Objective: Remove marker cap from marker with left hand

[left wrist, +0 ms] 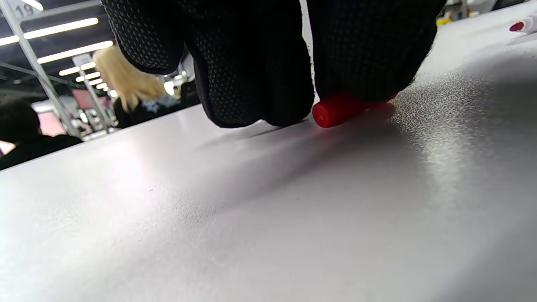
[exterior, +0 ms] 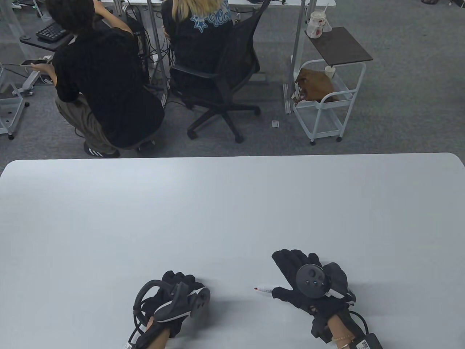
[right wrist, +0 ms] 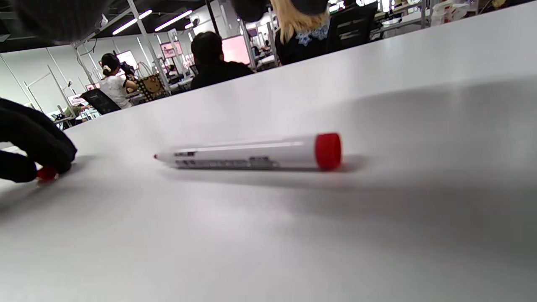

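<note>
The white marker (right wrist: 251, 156) lies uncapped on the table, its red tip (right wrist: 156, 156) bare and a red plug on its other end. In the table view the marker (exterior: 263, 289) sticks out to the left from under my right hand (exterior: 290, 272), which hovers open over it without gripping; the thumb is next to the barrel. My left hand (exterior: 183, 283) is further left, fingers curled down on the table. Its fingertips (left wrist: 356, 75) hold the red cap (left wrist: 335, 111) against the tabletop. The cap also shows in the right wrist view (right wrist: 46, 173), apart from the marker.
The white table (exterior: 232, 203) stretches wide around both hands. Beyond its far edge are two seated people, an office chair (exterior: 218, 83) and a white cart (exterior: 327, 98).
</note>
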The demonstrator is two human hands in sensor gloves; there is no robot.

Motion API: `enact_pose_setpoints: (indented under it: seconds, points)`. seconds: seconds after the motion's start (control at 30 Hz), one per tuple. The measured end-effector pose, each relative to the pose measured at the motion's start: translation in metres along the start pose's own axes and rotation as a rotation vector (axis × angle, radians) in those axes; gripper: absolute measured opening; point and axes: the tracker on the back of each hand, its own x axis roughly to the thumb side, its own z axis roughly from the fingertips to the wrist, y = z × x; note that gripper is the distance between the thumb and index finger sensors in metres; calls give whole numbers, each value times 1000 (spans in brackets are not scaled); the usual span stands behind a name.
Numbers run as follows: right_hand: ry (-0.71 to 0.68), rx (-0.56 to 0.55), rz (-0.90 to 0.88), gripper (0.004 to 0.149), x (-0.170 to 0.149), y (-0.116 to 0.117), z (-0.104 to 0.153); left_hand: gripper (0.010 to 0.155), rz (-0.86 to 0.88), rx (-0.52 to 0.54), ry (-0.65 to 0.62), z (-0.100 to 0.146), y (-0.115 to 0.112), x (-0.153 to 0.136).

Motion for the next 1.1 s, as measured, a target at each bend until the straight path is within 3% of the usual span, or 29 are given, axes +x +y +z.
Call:
enact_pose_setpoints:
  seconds: [0.1,0.17,0.37,0.53,0.83,1.1]
  points:
    - [2,1,2,87,0,0,0,56,28,-22,4,4,3,-4]
    - [4,-10,-6,87,-2,-1,1,61,82,17,9,9,8,-8]
    - [30,-46,-44,86,-11,-6,2,70,224,246,56,32,32,-24]
    - [46,-53,-57,85,-16,-7,3,78,382,363,20,42,40,-28]
    - [70,-57,-48,85,-19,-9,3,81,503,401,-96,47,47,-20]
    - [77,-43,-11,84,-18,-6,2,81,448,353,-98,43,43,-13]
